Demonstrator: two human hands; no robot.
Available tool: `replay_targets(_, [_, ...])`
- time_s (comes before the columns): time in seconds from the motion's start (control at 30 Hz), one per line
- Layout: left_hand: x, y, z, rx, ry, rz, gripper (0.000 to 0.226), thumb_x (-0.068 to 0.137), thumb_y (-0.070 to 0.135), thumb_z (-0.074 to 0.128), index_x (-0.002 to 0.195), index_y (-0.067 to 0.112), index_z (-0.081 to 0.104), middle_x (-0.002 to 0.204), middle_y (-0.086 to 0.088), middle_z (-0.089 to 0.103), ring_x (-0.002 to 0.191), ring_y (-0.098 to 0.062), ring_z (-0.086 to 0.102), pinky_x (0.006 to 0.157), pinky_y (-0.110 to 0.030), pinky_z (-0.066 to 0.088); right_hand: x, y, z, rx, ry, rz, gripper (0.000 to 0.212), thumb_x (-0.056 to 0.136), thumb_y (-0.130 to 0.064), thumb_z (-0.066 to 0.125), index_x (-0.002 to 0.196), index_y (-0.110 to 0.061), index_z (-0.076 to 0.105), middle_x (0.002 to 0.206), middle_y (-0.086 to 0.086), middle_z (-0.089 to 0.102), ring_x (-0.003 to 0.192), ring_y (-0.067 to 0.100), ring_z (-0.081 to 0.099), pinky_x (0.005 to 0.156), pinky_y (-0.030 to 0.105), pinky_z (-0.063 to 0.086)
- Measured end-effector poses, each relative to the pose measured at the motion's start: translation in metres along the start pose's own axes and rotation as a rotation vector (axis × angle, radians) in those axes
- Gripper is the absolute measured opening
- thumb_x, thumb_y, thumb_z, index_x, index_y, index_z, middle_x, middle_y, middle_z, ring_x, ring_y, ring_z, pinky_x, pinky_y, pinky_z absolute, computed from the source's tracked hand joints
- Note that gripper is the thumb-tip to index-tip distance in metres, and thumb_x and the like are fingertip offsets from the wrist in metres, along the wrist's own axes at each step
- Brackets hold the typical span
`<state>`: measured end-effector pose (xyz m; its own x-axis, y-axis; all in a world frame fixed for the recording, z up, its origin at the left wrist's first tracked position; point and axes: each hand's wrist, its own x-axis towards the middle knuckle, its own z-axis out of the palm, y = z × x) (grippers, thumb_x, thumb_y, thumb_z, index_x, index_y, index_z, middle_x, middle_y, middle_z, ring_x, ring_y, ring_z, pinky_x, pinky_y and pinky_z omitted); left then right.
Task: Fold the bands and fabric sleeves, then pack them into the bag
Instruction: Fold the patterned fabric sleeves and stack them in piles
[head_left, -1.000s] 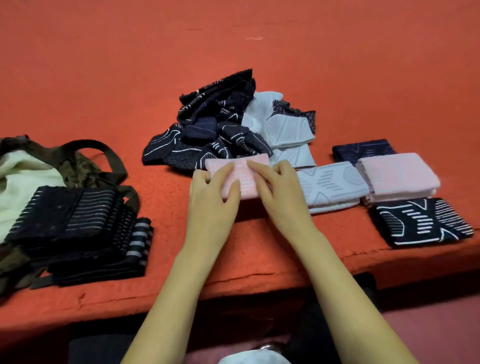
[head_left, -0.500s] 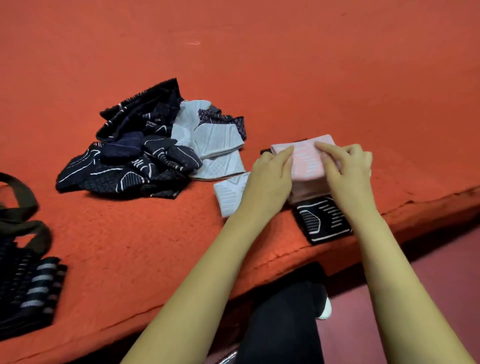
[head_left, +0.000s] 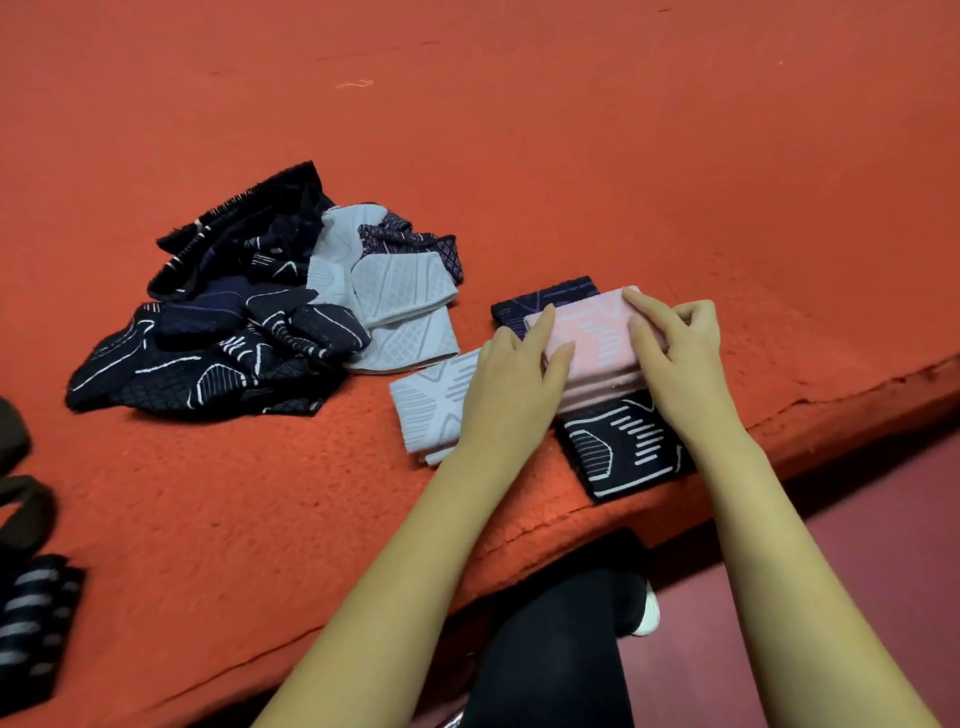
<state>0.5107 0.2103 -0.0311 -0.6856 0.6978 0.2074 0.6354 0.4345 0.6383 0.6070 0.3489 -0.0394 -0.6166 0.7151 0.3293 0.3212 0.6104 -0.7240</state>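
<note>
A folded pink sleeve (head_left: 597, 332) lies on top of a pink folded stack (head_left: 597, 387) at the right of the orange surface. My left hand (head_left: 514, 379) holds its left end, thumb on top. My right hand (head_left: 680, 353) pinches its right end with thumb and forefinger, the other fingers curled. Around the stack lie a folded grey sleeve (head_left: 428, 410), a folded black sleeve with white lines (head_left: 623, 449) and a folded navy sleeve (head_left: 540, 299). A loose pile of dark and grey sleeves (head_left: 234, 322) sits to the left.
Folded black striped bands (head_left: 31, 618) and a dark bag strap (head_left: 23, 512) show at the left edge; the bag itself is out of view. The orange surface's front edge (head_left: 519, 540) runs diagonally, with my dark-clothed leg (head_left: 550, 644) below it.
Both hands carried the pink sleeve from the middle of the surface to the right and set it on the pink stack. The view swung right, so the bag left the frame.
</note>
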Motion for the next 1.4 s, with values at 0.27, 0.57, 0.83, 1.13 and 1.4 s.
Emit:
replay_targets(0.27, [0.000, -0.006, 0.005, -0.030, -0.037, -0.047, 0.051, 0.098, 0.044, 0.039, 0.147, 0.031, 0.030, 0.092, -0.001, 0.041, 0.103, -0.022, 0.045, 0.084, -0.029, 0.032, -0.005, 0.002, 0.001, -0.021, -0.018, 0.032, 0.034, 0.098, -0.027, 0.047, 0.131, -0.031, 0.054, 0.102, 0.005, 0.032, 0.104, 0.020, 0.034, 0.094, 0.022, 0.024])
replay_targets(0.57, [0.002, -0.005, 0.002, -0.035, -0.087, -0.041, 0.052, 0.099, 0.043, 0.038, 0.148, 0.028, 0.028, 0.099, -0.004, 0.044, 0.111, -0.025, 0.045, 0.089, -0.031, 0.032, 0.001, -0.011, -0.004, -0.314, 0.023, -0.083, 0.033, 0.095, -0.026, 0.051, 0.128, -0.022, 0.059, 0.101, 0.010, 0.034, 0.100, 0.030, 0.037, 0.088, 0.040, 0.039])
replay_targets(0.83, [0.005, -0.005, -0.012, -0.145, -0.168, -0.025, 0.049, 0.099, 0.038, 0.040, 0.145, 0.024, 0.032, 0.121, -0.014, 0.049, 0.117, -0.029, 0.047, 0.095, -0.035, 0.036, 0.000, -0.037, -0.001, -0.493, 0.097, -0.081, 0.029, 0.091, -0.016, 0.053, 0.118, -0.013, 0.064, 0.102, 0.019, 0.041, 0.097, 0.037, 0.039, 0.078, 0.046, 0.038])
replay_targets(1.13, [-0.013, -0.034, -0.077, -0.102, -0.056, 0.070, 0.036, 0.097, 0.028, 0.046, 0.132, 0.020, 0.048, 0.109, -0.008, 0.057, 0.100, -0.023, 0.054, 0.090, -0.034, 0.040, -0.002, -0.099, 0.047, -0.359, -0.004, -0.226, 0.040, 0.087, -0.009, 0.057, 0.126, -0.007, 0.056, 0.103, 0.023, 0.049, 0.098, 0.040, 0.046, 0.083, 0.045, 0.038])
replay_targets(1.4, [-0.053, -0.096, -0.166, 0.368, 0.137, 0.063, 0.034, 0.097, 0.029, 0.043, 0.129, 0.016, 0.050, 0.113, -0.009, 0.055, 0.105, -0.031, 0.052, 0.089, -0.046, 0.042, -0.013, -0.170, 0.134, -0.268, -0.249, -0.426, 0.031, 0.090, -0.012, 0.055, 0.119, -0.005, 0.059, 0.105, 0.020, 0.051, 0.103, 0.038, 0.047, 0.087, 0.047, 0.041])
